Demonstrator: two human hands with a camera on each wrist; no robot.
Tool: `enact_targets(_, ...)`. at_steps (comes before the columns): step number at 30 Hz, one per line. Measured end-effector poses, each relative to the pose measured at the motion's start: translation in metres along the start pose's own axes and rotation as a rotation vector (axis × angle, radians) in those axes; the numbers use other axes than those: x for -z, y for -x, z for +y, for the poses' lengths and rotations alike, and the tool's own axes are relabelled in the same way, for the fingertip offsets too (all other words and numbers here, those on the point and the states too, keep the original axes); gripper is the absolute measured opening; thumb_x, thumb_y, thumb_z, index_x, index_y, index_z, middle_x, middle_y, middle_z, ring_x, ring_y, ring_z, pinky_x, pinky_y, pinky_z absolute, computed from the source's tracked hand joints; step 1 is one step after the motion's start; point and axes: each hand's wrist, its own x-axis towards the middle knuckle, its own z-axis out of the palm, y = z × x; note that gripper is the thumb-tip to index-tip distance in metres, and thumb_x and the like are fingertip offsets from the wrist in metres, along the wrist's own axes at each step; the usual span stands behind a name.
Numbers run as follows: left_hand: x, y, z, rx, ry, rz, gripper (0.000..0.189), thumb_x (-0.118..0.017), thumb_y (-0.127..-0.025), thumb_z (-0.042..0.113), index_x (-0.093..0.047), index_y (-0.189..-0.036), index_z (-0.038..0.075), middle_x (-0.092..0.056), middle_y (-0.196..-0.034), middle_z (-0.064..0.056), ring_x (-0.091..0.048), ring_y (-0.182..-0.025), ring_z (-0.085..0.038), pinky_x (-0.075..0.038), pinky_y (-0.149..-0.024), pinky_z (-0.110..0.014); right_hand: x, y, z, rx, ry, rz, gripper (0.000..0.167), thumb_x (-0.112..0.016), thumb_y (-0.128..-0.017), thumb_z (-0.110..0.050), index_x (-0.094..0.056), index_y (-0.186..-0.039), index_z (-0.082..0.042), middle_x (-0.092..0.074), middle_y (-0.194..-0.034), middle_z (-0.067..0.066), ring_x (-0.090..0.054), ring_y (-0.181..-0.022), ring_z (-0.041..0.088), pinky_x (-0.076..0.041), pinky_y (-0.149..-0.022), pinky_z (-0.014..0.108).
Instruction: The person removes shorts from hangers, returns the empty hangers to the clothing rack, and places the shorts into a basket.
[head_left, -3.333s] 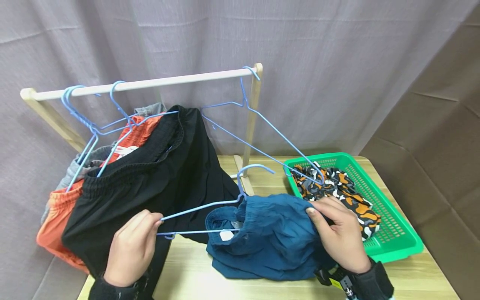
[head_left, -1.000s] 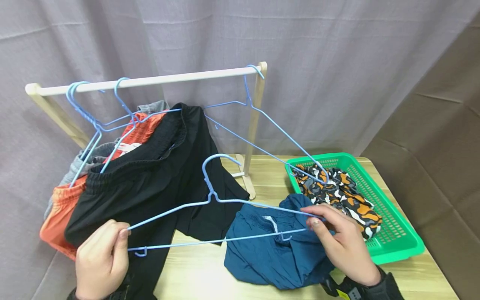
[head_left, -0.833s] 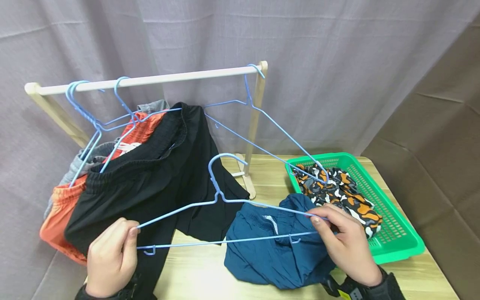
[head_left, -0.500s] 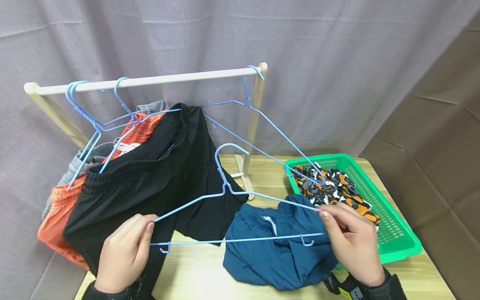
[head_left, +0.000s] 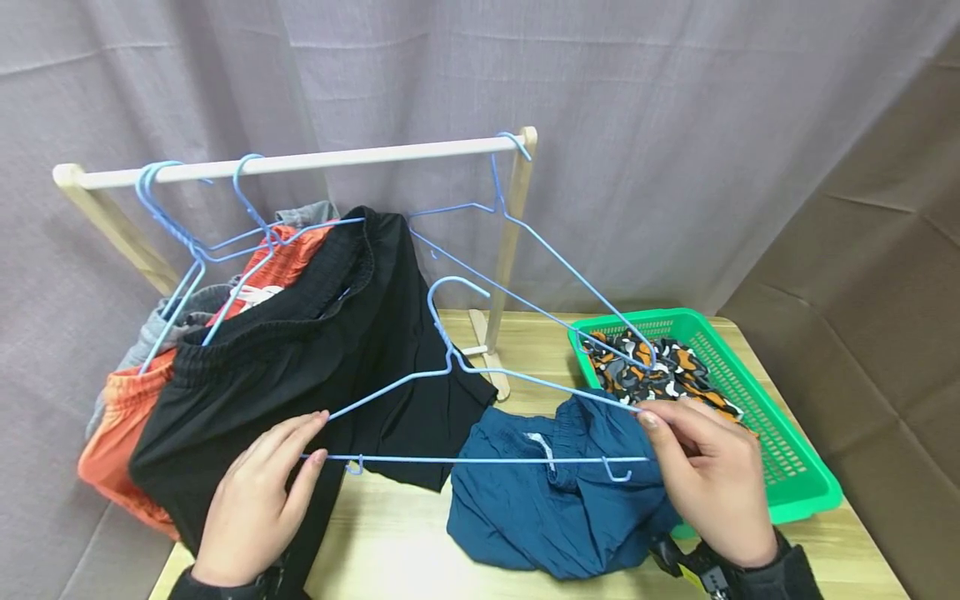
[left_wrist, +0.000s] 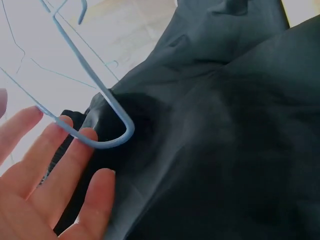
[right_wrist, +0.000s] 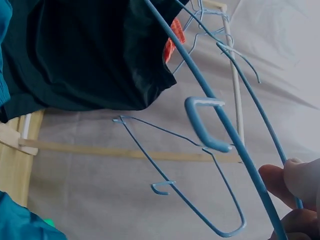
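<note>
A light-blue hanger (head_left: 480, 459) is held level above the table, hook upward. My right hand (head_left: 712, 475) pinches its right shoulder between thumb and fingers, also visible in the right wrist view. At the other end my left hand (head_left: 262, 492) has its fingers extended, and in the left wrist view the fingertips (left_wrist: 85, 136) touch the wire near the hanger's corner. Behind the hanger's bottom bar, blue shorts (head_left: 547, 525) lie bunched on the table, a white label at the waistband. Black pants (head_left: 300, 392) hang right behind my left hand.
A wooden rack (head_left: 390, 153) stands at the back left, carrying the black pants, orange shorts (head_left: 112, 433) and a grey garment (head_left: 303, 215). A bare hanger (head_left: 570, 268) hangs at its right end, reaching over a green basket (head_left: 817, 483) with camouflage clothing (head_left: 667, 362).
The hanger was partly inside the blue shorts and has come out; the shorts now lie on the table. Since then it has risen slightly, and my left fingers have straightened from their grip.
</note>
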Motion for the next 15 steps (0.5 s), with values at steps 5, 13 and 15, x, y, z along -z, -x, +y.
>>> enact_targets(5,-0.003,0.006,-0.001,-0.003,0.0,-0.019,0.052,-0.081,-0.096,0.014,-0.071,-0.146,0.015,-0.069,-0.145,-0.004,-0.068,-0.129,-0.027,-0.045,-0.108,-0.044,0.005,-0.008,-0.005,0.031,0.055,0.052,0.012,-0.082,-0.089,0.006,-0.083,-0.1,0.0,-0.062,-0.076,0.0,-0.042,-0.062,-0.003,-0.031,-0.057,0.014)
enact_targets(13,0.0,0.011,-0.002,0.0,0.006,-0.027,0.046,-0.084,-0.094,0.012,-0.075,-0.14,0.015,-0.071,-0.141,-0.003,-0.069,-0.126,-0.025,-0.042,-0.108,-0.035,0.003,-0.027,-0.018,0.076,0.235,0.154,0.014,-0.075,-0.095,-0.007,-0.082,-0.1,0.005,-0.047,-0.065,0.0,-0.033,-0.062,0.0,-0.022,-0.057,0.019)
enact_targets(15,-0.001,0.012,-0.002,-0.009,0.01,-0.028,0.045,-0.084,-0.094,0.012,-0.075,-0.139,0.015,-0.071,-0.14,-0.002,-0.069,-0.124,-0.025,-0.043,-0.106,-0.036,0.001,-0.032,-0.02,0.087,0.255,0.176,0.017,-0.073,-0.097,-0.008,-0.082,-0.102,0.005,-0.046,-0.064,0.001,-0.032,-0.062,0.0,-0.022,-0.057,0.02)
